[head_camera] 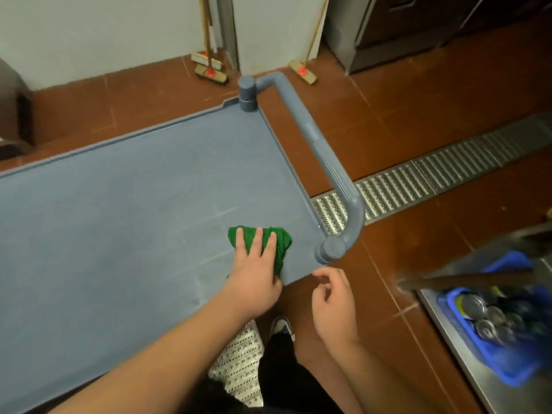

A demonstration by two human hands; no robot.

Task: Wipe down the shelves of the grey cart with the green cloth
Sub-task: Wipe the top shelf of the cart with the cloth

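Head view looks down on the top shelf (119, 210) of the grey cart, near its right end, where the tubular push handle (321, 144) runs between two corner posts. The left hand (254, 264) lies flat on the green cloth (280, 243), fingers straight and spread, pressing it against the shelf close to the near right corner. The cloth is bunched rather than folded, and it sits just inside the raised rim, a little short of the nearer corner post (328, 248).

The right hand (331, 297) hangs just off the cart's near edge, beside that corner, fingers loosely curled and holding nothing; it touches neither cloth nor cart as far as can be told.

Beneath the cart is a red-brown tiled floor (388, 121), crossed by a perforated metal drain grate (448, 171). Three brooms (209, 70) lean at the white wall beyond. At the right edge stands a steel surface (466, 363) carrying a blue crate (507, 369) of tin cans (blurred, so their labels cannot be read). A shoe (282, 324) shows below the hands.
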